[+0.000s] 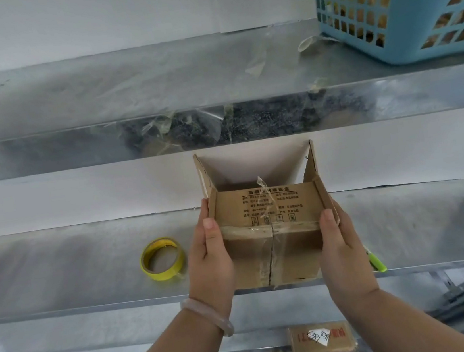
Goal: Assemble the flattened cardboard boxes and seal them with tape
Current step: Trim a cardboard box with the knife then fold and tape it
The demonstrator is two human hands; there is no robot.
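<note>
A metal shelf rack fills most of the view, and a blue plastic basket is seen on its upper level at the far right. The cardboard box is held over the front edge of the middle level, between the two hands; whether its lower edge rests on the shelf lip cannot be told.

The box is made of brown corrugated board. Its nearer face is split by a centre seam where two flaps meet, and this seam is covered with clear tape. A second strip of clear tape is laid crosswise over the fold above it. The panel beyond the fold is printed with black characters and a row of small symbols. At the far end two side flaps are left standing open, with the white wall showing between them. A loose end of clear tape sticks up from the far edge of the printed panel.

The box is gripped on its left side by the left hand, with the thumb laid along the printed panel's edge and the fingers hidden behind. The right side is gripped in the same way by the right hand.

A yellow tape roll lies flat on the shelf just left of the left hand. A green pen is partly hidden behind the right hand. A pale bracelet is worn on the left wrist.
</note>
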